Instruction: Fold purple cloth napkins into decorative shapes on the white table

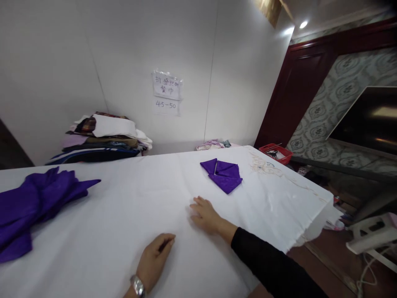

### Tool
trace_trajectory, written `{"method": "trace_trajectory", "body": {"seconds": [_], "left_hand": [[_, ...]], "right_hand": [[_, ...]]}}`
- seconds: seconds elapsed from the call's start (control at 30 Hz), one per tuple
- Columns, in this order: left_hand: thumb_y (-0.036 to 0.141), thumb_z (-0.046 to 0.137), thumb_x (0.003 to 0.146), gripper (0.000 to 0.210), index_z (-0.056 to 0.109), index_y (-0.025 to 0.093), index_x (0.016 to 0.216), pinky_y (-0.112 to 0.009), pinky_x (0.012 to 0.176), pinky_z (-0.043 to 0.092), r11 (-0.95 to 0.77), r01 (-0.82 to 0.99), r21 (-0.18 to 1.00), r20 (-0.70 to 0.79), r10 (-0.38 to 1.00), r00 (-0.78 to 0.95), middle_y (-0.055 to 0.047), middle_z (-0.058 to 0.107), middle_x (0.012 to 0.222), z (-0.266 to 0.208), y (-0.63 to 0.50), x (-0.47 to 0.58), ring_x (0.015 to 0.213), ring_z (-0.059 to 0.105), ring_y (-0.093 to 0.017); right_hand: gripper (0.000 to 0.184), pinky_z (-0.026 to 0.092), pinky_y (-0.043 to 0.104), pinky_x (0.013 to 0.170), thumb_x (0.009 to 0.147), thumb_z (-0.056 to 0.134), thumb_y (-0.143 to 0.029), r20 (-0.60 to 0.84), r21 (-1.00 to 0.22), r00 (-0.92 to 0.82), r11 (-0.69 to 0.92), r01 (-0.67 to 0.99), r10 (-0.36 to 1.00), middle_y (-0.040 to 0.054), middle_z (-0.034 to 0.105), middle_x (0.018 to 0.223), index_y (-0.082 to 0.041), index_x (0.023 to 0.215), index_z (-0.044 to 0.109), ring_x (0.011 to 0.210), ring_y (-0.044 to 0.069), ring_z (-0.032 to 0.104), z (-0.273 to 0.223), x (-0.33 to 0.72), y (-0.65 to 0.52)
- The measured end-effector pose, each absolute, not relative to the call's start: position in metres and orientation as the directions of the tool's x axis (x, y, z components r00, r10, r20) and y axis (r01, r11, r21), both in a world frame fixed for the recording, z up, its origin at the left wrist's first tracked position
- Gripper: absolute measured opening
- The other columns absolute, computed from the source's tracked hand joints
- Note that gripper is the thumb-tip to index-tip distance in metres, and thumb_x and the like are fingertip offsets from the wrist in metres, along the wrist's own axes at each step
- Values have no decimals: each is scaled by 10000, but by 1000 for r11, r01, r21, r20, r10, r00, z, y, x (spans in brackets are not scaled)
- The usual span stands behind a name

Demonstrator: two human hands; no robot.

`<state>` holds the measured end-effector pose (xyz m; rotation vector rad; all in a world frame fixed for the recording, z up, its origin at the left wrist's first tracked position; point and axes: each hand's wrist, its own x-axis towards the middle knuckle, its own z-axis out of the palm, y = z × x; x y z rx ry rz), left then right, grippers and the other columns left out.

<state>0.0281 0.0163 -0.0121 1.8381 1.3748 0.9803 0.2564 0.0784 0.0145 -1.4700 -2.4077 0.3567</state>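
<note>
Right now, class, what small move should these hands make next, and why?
Probably the left hand should reach for the crumpled purple cloth: it lies loose on that side, while a folded purple piece already sits apart, and neither hand visibly holds anything.

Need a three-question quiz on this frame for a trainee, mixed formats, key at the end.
1. True or false: the folded purple cloth lies left of the crumpled purple fabric in the picture.
2. Which is nearest the folded purple cloth?
a) left hand
b) right hand
c) crumpled purple fabric
3. Fill in: the bottom line of the handwritten sign reads ____.

Key: 1. False, it lies to the right. 2. b. 3. 45-50.
</note>
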Motion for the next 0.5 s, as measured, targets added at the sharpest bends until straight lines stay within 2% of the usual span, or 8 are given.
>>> {"method": "trace_trajectory", "body": {"seconds": [0.1,0.2,0.37,0.5], "left_hand": [[432,465,774,263,641,249,842,-266,722,525,-287,602,745,277,954,111,7,689,824,-8,12,3,776,637,-163],[416,445,753,267,637,249,833,-290,750,526,-262,723,639,335,941,45,-1,696,840,-4,1,-42,792,644,-175],[434,434,696,280,623,253,797,-352,786,528,-90,852,516,323,941,-97,-14,705,829,-1,-38,-119,780,658,-217],[482,352,736,273,578,344,804,-378,874,499,5,880,474,293,942,-163,69,707,883,-18,-67,-156,878,648,-205]], "right_hand": [[452,240,427,1029,811,524,-382,41,-388,-599,565,728,800,86,416,1371,-244,1240,494,1292,249,312,21,224,47],[390,236,426,1029,815,523,-392,30,-382,-688,644,663,725,71,451,1333,-249,1177,534,1277,240,327,25,197,23],[369,181,414,1057,850,480,-424,109,-356,-738,719,597,666,63,421,1350,-242,1168,525,1295,214,286,23,169,-4],[357,177,389,1058,879,440,-409,153,-309,-715,720,621,682,49,425,1356,-246,1190,508,1290,187,289,20,174,-7]]}}
